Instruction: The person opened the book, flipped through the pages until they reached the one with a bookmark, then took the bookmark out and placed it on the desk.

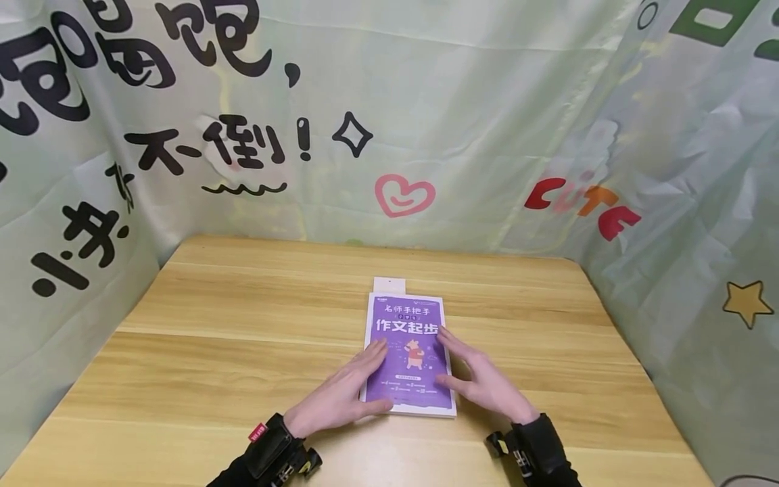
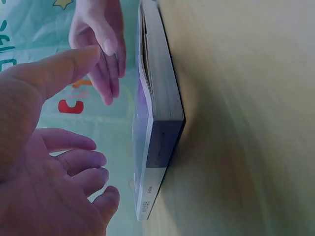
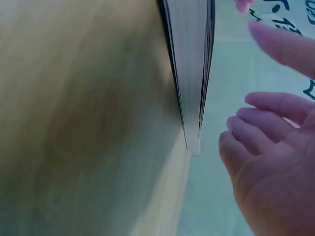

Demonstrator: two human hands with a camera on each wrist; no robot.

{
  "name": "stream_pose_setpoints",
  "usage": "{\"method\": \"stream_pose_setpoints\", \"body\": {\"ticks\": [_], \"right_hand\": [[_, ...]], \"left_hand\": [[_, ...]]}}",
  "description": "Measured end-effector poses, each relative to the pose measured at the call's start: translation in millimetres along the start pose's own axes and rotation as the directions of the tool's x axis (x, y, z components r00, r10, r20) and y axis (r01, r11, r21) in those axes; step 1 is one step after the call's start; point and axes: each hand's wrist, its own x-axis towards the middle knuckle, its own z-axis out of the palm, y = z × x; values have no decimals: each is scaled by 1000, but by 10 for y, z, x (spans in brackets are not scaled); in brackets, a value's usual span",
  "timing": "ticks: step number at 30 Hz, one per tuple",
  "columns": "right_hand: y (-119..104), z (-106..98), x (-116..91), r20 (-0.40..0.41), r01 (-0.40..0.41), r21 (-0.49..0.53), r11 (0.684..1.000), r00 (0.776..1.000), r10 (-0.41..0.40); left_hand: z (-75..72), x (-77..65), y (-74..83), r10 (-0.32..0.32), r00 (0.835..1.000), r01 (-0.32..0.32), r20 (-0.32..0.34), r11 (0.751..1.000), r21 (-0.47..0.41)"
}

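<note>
A thick paperback book [image 1: 408, 355] with a purple cover, white Chinese lettering and a small cartoon animal lies closed on the wooden table. From under its far edge juts a pale rectangular tab [image 1: 389, 285]. My left hand [image 1: 347, 389] is at the book's left edge, fingers and thumb spread. At the right edge is my right hand [image 1: 483, 379], its thumb and fingers apart. Both wrist views show the hands a little above the cover, gripping nothing. The left wrist view shows the spine [image 2: 153, 189] and page edges; the right wrist view shows the page block [image 3: 189, 64].
The wooden table [image 1: 243, 304] spreads around the book. Behind it and at both sides hangs a printed cloth [image 1: 475, 135] with lettering, a heart and a star. Each wrist wears a black strap with a camera [image 1: 496, 444]. A dark cable [image 1: 748, 477] shows at lower right.
</note>
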Motion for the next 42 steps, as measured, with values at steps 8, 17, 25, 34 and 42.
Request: {"method": "stream_pose_setpoints", "body": {"ticks": [8,17,25,34,42], "right_hand": [[-76,-11,-78,61,54,-91,994,997,-49],[-123,34,-114,178,109,-141,984,981,-83],[-142,95,-82,235,171,-168,971,964,-129],[-146,88,-80,249,162,-154,975,961,-120],[-146,52,-107,251,130,-117,985,963,-97]], "left_hand": [[-10,-10,44,31,1000,-30,-4,994,104],[73,-24,77,50,998,-57,40,976,210],[159,7,59,53,998,-63,41,955,288],[179,44,29,76,997,-78,20,948,310],[153,49,25,93,995,-96,24,945,312]]}}
